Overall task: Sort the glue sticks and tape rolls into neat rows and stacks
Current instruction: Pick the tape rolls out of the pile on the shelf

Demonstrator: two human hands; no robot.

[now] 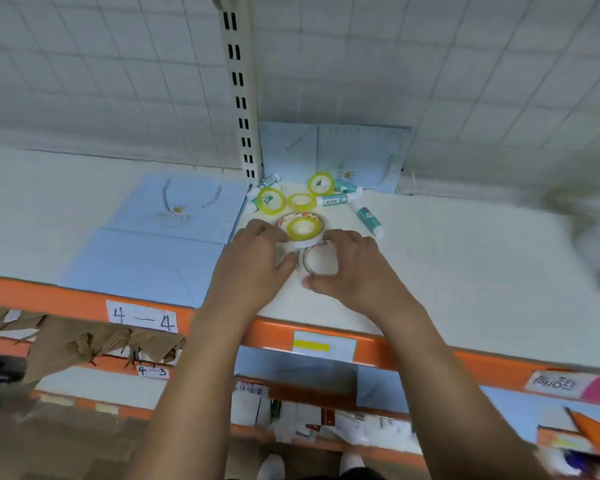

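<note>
Yellow tape rolls (272, 201), teal-and-white glue sticks (369, 221)

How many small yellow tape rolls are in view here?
4 small yellow tape rolls: left one, middle one and rear right one lie on the white shelf; the fourth sits atop the wide patterned tape roll. More could be hidden.

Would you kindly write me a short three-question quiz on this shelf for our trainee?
1. True or false: a small yellow tape roll lies on the wide printed roll.
2. The clear roll sits: A between left hand and right hand; B on the blue bag; C behind the glue sticks.
3. How many yellow rolls are in view?
Key: 1 true; 2 A; 3 four.
</note>
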